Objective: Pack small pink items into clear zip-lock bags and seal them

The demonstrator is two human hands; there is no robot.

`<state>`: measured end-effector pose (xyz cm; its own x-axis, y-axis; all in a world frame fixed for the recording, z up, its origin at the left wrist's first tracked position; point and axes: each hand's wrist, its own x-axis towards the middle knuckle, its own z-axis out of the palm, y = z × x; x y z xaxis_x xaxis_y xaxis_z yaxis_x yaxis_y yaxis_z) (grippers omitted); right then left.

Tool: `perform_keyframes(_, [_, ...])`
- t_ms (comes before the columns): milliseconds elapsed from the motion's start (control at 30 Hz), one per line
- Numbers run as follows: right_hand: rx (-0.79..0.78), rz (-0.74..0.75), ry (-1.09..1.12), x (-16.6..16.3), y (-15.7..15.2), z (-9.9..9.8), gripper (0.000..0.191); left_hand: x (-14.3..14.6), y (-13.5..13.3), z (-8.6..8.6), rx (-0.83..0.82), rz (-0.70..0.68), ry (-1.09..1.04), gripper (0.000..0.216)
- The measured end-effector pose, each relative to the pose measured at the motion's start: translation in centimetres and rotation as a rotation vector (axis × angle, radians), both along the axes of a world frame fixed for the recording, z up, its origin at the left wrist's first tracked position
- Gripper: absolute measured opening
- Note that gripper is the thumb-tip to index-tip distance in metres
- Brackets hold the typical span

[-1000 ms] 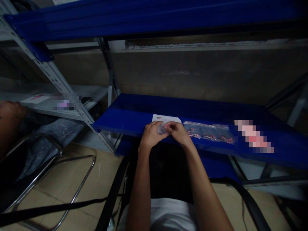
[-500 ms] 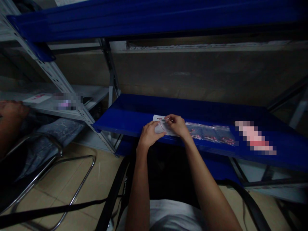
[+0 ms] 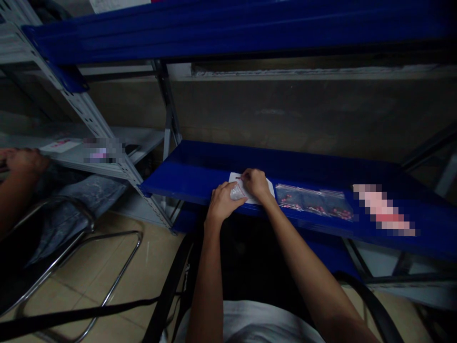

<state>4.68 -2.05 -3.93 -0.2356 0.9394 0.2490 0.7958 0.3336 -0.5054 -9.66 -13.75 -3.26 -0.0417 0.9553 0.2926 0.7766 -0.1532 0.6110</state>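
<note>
My left hand [image 3: 223, 201] is closed on a small clear zip bag [image 3: 236, 191], pinned between thumb and fingers over a white sheet of paper [image 3: 252, 197]. On the same sheet, my right hand [image 3: 257, 185] has its fingertips pinched together beside a small dark reddish piece [image 3: 238, 177]. What those fingertips hold, if anything, is hidden. To the right of the paper lie several clear zip bags [image 3: 307, 201] in a row, with small pinkish-red pieces at their lower ends.
The blue shelf [image 3: 200, 164] carries the paper and bags, and a blurred-out pink item [image 3: 383, 209] lies at its right. A blue beam [image 3: 228, 33] crosses overhead. At left are a metal upright [image 3: 91, 114], a chair frame [image 3: 117, 276] and another person's hand [image 3: 26, 159].
My right fingertips have moved slightly left and back over the paper, toward the small reddish pieces. My left hand stays on the bag. The view has shifted a little.
</note>
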Motion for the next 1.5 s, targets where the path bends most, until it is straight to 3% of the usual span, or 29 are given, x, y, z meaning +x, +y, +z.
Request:
perform_keyframes(200, [-0.144,0.136,0.39,1.4,-3.0,0.1,0.016,0.1,0.1,-0.1,0.047,-0.022,-0.027,0.061])
perform_keyframes(467, [-0.288,0.448,0.541,2.3,-4.5,1.0,0.029,0.1,0.2,-0.1,0.109,-0.055,-0.059,0.055])
perform_keyframes(600, [-0.287,0.313,0.566,2.0,-2.8,1.1,0.022,0.0,0.3,-0.3,0.097,-0.038,-0.04,0.055])
perform_keyframes(667, [-0.225,0.186,0.455,1.4,-1.8,0.9,0.014,0.0,0.3,-0.3,0.075,-0.017,-0.018,0.055])
perform_keyframes(767, [-0.106,0.029,0.215,0.1,-0.8,0.4,0.016,0.2,0.2,-0.2,0.05,0.026,0.011,0.056])
perform_keyframes(933, [-0.044,-0.082,-0.018,-1.2,-0.8,0.1,0.019,0.1,0.1,-0.1,0.027,0.068,0.035,0.057])
perform_keyframes(1267, [-0.047,-0.046,-0.026,-0.8,-1.1,0.6,0.022,0.1,0.1,-0.2,0.061,0.083,0.013,0.057])
perform_keyframes(1367, [-0.111,0.055,0.162,0.2,-1.3,0.7,0.018,0.1,0.1,-0.5,0.106,0.093,-0.02,0.056])
perform_keyframes(1500, [-0.323,0.334,0.544,1.5,-1.9,1.1,0.017,0.0,0.3,-1.0,0.17,0.095,-0.066,0.056])
